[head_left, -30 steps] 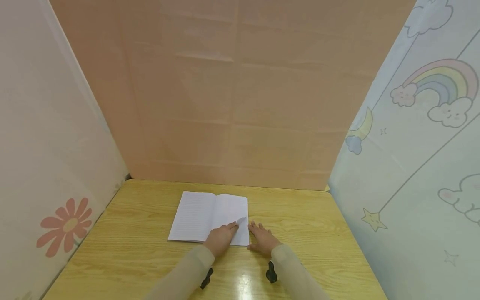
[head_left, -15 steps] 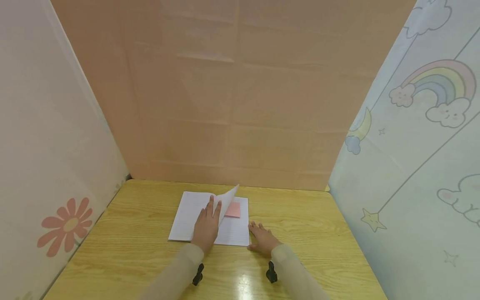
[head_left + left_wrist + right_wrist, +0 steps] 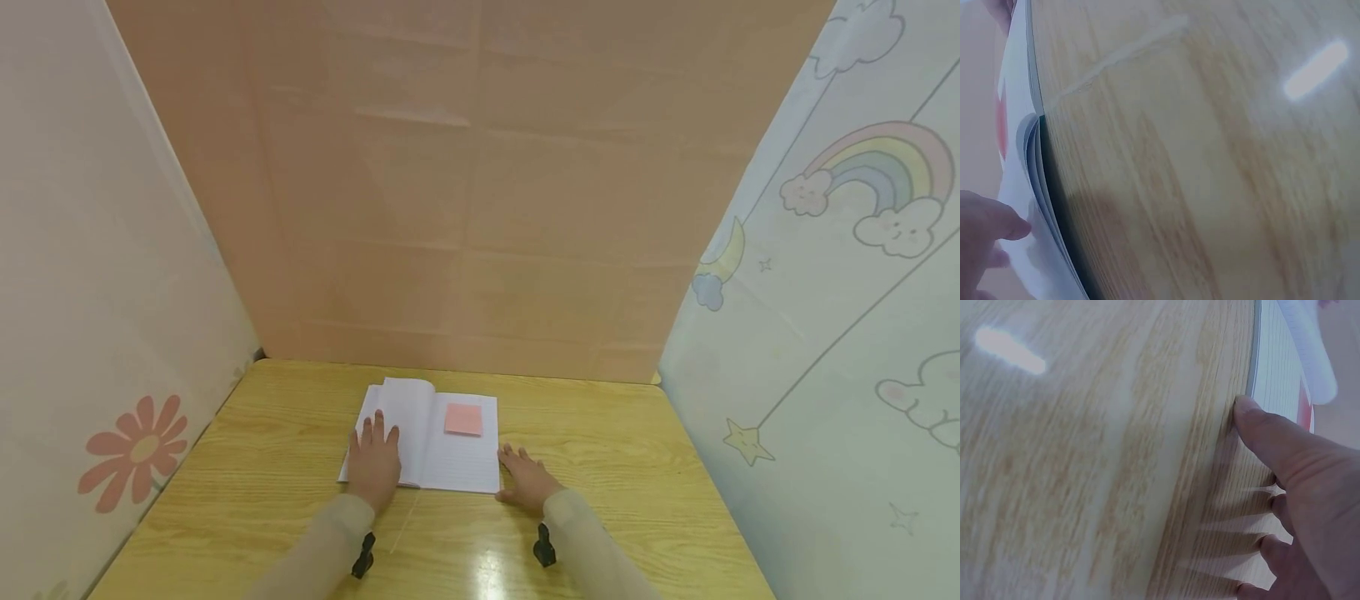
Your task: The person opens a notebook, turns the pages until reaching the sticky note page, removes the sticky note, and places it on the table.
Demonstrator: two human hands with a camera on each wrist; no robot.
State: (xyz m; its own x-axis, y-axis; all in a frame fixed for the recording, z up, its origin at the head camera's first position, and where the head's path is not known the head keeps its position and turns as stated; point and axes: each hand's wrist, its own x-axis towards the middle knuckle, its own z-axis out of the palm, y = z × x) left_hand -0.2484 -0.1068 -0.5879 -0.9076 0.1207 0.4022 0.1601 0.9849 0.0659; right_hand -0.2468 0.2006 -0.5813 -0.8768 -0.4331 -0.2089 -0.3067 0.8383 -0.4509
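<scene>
An open notebook [image 3: 461,467] with lined white pages lies on the table. On its right page sits a pink sticky note [image 3: 463,419], its writing side plain. My left hand [image 3: 375,465] rests with straight, spread fingers on the turned left pages; the left wrist view shows the thumb [image 3: 1010,222] over the page stack, which bulges near the spine. My right hand [image 3: 529,481] lies at the notebook's right edge, fingers spread on the table. In the right wrist view its thumb tip [image 3: 1247,405] is right at the notebook's lower corner.
The wooden table [image 3: 615,467] carries a bright light reflection near its front. An orange-brown backdrop [image 3: 465,208] rises behind it. Patterned side panels stand left [image 3: 142,292] and right [image 3: 825,333]. Each wrist wears a black device [image 3: 544,546].
My left hand has swept leftward from the right page, turning a page over and then flattening it on the left. The pink sticky note came into view. The right hand has stayed put.
</scene>
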